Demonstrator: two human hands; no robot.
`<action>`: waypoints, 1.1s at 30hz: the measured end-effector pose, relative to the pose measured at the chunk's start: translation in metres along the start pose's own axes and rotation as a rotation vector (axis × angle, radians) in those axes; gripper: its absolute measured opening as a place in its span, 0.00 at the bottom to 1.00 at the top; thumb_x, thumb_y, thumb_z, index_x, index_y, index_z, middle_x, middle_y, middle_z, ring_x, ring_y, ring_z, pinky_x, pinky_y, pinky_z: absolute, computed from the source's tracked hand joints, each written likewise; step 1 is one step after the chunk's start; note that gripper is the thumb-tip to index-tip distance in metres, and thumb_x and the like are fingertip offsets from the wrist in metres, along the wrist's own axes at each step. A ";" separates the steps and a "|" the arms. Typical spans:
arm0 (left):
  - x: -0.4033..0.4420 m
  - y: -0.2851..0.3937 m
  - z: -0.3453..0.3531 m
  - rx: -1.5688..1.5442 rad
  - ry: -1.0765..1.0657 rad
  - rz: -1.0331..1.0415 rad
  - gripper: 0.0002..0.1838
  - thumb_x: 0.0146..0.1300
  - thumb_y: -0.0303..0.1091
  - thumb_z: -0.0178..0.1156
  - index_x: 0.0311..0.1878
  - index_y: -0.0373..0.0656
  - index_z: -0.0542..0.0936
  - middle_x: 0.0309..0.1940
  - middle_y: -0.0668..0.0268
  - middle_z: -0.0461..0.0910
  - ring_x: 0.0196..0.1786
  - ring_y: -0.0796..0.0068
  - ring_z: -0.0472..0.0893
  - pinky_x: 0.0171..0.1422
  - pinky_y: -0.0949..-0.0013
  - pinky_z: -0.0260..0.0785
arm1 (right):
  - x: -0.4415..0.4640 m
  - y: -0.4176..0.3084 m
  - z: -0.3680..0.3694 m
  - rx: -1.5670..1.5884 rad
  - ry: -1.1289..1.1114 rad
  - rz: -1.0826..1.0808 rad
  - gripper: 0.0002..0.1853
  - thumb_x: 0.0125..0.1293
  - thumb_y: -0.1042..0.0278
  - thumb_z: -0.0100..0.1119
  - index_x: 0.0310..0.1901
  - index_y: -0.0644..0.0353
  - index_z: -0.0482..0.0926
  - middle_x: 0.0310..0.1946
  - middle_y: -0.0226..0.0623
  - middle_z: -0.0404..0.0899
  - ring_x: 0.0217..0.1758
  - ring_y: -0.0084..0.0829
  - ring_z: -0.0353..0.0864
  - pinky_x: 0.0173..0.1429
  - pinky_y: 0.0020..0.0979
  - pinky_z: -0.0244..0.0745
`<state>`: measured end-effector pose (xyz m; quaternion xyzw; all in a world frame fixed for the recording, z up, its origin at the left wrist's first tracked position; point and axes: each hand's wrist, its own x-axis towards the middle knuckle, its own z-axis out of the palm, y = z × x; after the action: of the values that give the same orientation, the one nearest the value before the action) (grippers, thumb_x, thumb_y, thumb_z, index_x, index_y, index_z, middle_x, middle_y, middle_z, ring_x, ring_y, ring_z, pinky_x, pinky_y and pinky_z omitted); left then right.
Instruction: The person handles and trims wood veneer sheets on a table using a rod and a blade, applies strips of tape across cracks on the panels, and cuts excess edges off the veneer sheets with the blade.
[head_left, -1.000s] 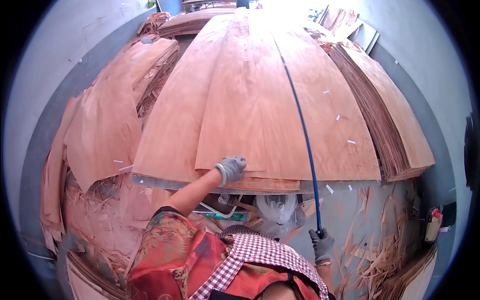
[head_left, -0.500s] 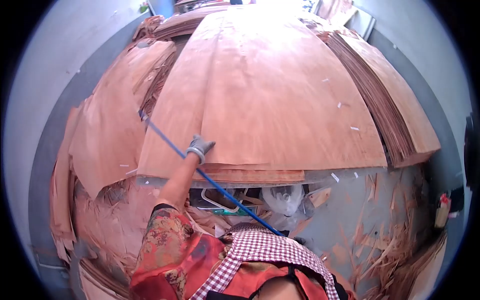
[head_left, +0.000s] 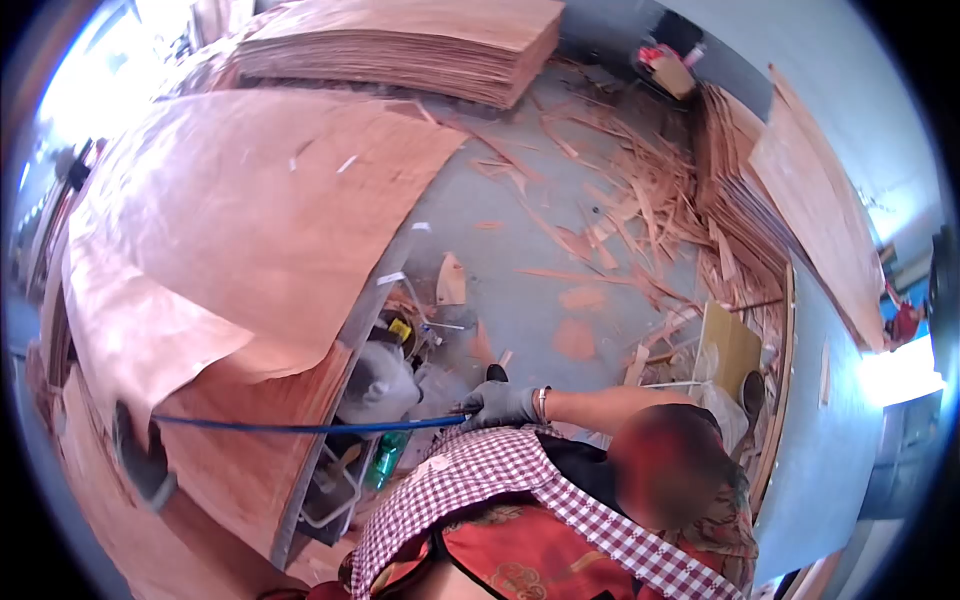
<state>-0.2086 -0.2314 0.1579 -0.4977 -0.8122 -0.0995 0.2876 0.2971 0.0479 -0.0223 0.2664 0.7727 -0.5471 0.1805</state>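
My right hand (head_left: pixel 502 404), in a grey glove, is closed round one end of a thin blue rod (head_left: pixel 330 428). The rod lies roughly level across the view, its far end near my left hand (head_left: pixel 143 462). That hand, also gloved, is at the lower left beside the curled edge of a large thin wood sheet (head_left: pixel 250 220), thumb and fingers apart. Whether it touches the sheet is unclear. Under the sheet's raised, wavy edge more reddish sheets (head_left: pixel 240 440) show.
A thick stack of sheets (head_left: pixel 390 65) stands at the top. Wood scraps (head_left: pixel 640 190) litter the grey floor. Clear plastic bags (head_left: pixel 380 385) and a green bottle (head_left: pixel 387 458) sit beside the bench. Upright sheets (head_left: pixel 815 200) and a blue-grey panel (head_left: pixel 820 430) are at right.
The view has swung to the right. The rod has swung from pointing forward to lying across to the left. The large sheet's near edge is now lifted and curled.
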 end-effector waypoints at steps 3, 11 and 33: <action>-0.058 -0.004 0.031 -0.326 0.017 -0.361 0.24 0.66 0.36 0.50 0.64 0.39 0.66 0.62 0.55 0.66 0.61 0.64 0.68 0.64 0.66 0.62 | -0.018 0.001 -0.050 0.244 0.043 0.025 0.19 0.57 0.52 0.61 0.39 0.61 0.79 0.26 0.36 0.79 0.27 0.27 0.73 0.37 0.32 0.69; 0.026 0.236 0.059 -1.666 0.177 -1.661 0.22 0.68 0.37 0.46 0.63 0.39 0.66 0.61 0.58 0.66 0.59 0.65 0.69 0.64 0.67 0.64 | 0.024 -0.009 -0.222 0.069 0.445 -0.480 0.18 0.55 0.55 0.62 0.42 0.60 0.76 0.38 0.44 0.78 0.38 0.34 0.78 0.41 0.34 0.73; 0.398 0.500 0.168 -1.662 0.170 -1.002 0.17 0.64 0.37 0.57 0.53 0.42 0.70 0.45 0.68 0.77 0.45 0.74 0.78 0.38 0.64 0.75 | 0.090 0.006 -0.632 1.032 -0.051 -0.376 0.20 0.64 0.68 0.57 0.57 0.45 0.68 0.28 0.33 0.73 0.23 0.23 0.75 0.19 0.20 0.69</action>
<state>0.0272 0.3853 0.1835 -0.1300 -0.5772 -0.7873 -0.1734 0.2376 0.6637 0.1347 0.1644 0.4336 -0.8842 -0.0556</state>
